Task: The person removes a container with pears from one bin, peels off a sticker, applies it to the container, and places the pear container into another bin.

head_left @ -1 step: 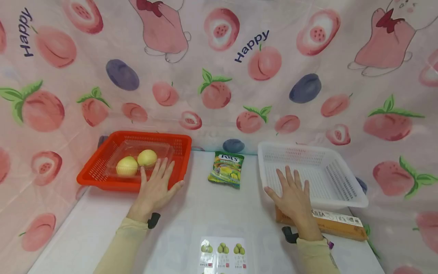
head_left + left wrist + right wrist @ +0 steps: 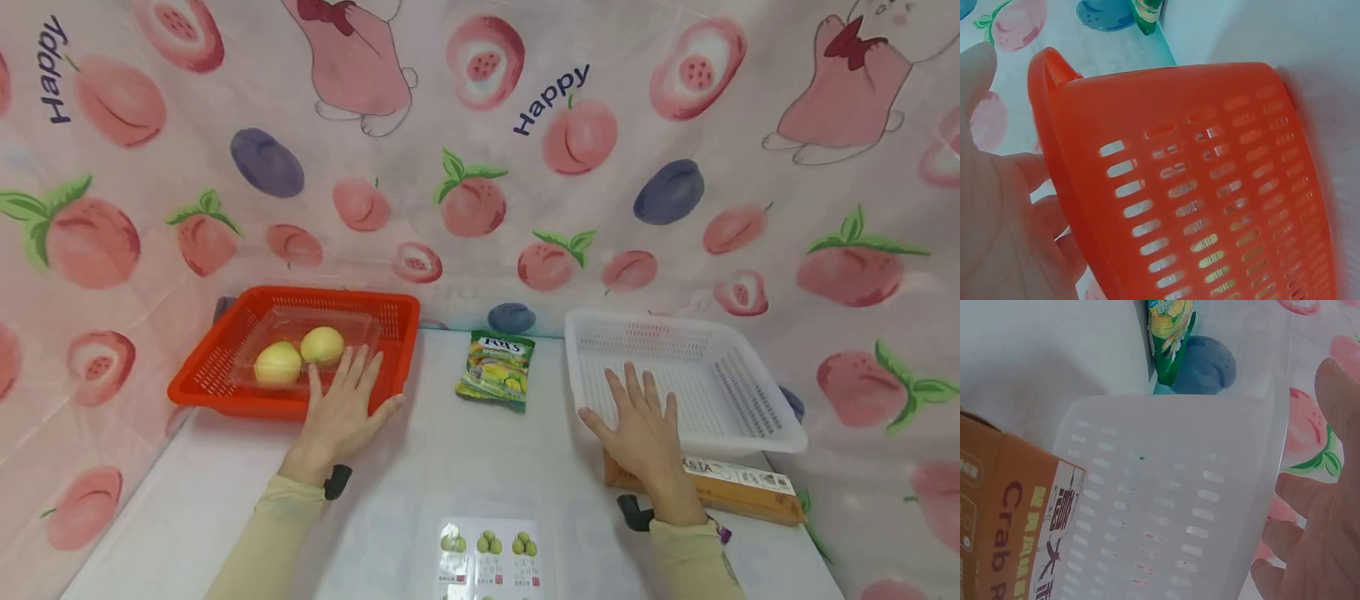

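Observation:
My left hand [image 2: 341, 421] is spread above the near right side of a red plastic basket [image 2: 232, 407], fingers straight and holding nothing. The left wrist view shows its fingers behind the rim of the perforated basket. Inside, a clear plastic container [image 2: 363, 323] has two pale yellow round fruits [image 2: 278, 364] in it. My right hand [image 2: 641, 429], also spread and holding nothing, is over the near left side of a white perforated basket [image 2: 750, 440]. Its fingers extend past the rim in the right wrist view. A brown pasta box [image 2: 742, 498] lies partly behind my right wrist.
Between the baskets lies a green Fox's candy bag [image 2: 495, 371]. A sheet with pear pictures [image 2: 489, 554] is on the white table [image 2: 390, 517] near me. A fruit-print cloth [image 2: 420, 75] rises behind and beside the table.

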`<state>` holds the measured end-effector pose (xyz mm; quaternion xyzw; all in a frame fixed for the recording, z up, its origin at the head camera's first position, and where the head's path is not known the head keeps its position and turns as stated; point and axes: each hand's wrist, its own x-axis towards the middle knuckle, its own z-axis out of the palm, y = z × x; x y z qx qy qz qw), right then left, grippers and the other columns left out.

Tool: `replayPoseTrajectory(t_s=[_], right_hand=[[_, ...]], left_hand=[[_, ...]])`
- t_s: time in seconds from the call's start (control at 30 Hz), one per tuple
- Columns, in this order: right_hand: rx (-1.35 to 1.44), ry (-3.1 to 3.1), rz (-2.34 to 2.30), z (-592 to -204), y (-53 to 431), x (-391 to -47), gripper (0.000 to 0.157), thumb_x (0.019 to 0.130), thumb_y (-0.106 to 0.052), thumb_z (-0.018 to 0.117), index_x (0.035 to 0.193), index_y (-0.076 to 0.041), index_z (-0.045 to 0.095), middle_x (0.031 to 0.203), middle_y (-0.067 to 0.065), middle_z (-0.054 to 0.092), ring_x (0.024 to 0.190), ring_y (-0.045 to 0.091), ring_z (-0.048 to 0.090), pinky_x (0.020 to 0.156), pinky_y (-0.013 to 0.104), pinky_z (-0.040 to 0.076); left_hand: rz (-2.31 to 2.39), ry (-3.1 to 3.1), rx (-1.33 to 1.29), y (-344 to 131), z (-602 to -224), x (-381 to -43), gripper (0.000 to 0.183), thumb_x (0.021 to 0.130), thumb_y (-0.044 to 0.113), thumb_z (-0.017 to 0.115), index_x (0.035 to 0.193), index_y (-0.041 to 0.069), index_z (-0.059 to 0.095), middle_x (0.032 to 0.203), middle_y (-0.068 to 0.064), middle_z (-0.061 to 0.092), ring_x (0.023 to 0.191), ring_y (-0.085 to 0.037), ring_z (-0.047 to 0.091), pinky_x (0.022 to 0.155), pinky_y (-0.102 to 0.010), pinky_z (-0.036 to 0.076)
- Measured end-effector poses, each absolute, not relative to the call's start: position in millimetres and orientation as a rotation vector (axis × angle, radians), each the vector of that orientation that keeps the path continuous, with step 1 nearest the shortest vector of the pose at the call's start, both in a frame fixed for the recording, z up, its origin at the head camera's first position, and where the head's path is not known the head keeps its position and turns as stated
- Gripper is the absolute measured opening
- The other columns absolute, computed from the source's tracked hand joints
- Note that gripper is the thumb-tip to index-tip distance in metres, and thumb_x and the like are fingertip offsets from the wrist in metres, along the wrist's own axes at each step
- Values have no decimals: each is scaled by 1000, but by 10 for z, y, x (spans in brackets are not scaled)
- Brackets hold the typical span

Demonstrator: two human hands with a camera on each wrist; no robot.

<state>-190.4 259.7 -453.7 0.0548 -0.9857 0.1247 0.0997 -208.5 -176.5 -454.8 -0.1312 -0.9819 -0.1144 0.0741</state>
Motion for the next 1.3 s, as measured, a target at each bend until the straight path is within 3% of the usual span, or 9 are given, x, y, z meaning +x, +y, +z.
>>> replayPoseTrajectory(t_s=[0.17,0.33,0.47,0.67,0.77,0.97,1.3], right_hand=[[161,-2891,390,-4513,2573,-1905,90,90,-71,44,155,-11,25,160,19,11,145,42,4,108,68,-3],[204,-2873,452,-4418,2434,-1921,89,91,-68,47,155,-10,25,160,19,12,145,39,4,109,65,-3],[334,-2845,504,-4276,2150,-2015,86,92,-64,49,154,-9,26,160,18,13,146,37,6,111,64,3],[624,-2797,744,-4057,1527,-2197,79,96,-53,54,155,-11,24,161,13,12,146,32,10,110,60,22],[725,-2803,864,-3963,1181,-2270,78,97,-51,54,156,-13,22,161,8,12,146,27,14,110,56,25],[872,-2817,1009,-3861,458,-2463,79,95,-50,57,155,-10,25,158,5,26,142,21,25,111,45,30],[665,-2992,1348,-3963,-681,-2717,81,93,-48,62,155,-11,26,153,3,35,134,21,38,107,42,36]], left_hand=[[-365,-2938,-396,-1788,-4497,-2067,89,93,69,39,157,11,18,161,-16,11,146,-35,1,105,-66,-15],[-488,-2922,-378,-1986,-4395,-1997,89,94,65,43,157,9,15,161,-18,9,146,-34,-4,105,-63,-20],[-557,-2876,-326,-2315,-4355,-1968,85,97,59,45,156,5,15,159,-22,9,146,-37,-3,103,-63,-21],[-614,-2807,-230,-2847,-4287,-1943,80,100,49,48,153,-3,17,156,-29,12,144,-42,0,103,-69,-13],[-638,-2784,-197,-3064,-4271,-1939,80,100,47,48,152,-5,18,155,-32,12,144,-43,-1,103,-70,-10],[-677,-2738,-165,-3381,-4319,-1951,77,100,39,52,149,-11,19,151,-36,14,141,-50,7,108,-68,-2],[-744,-2754,-6,-3727,-4493,-1876,77,101,40,50,149,-11,17,149,-39,15,136,-57,13,107,-69,8]])
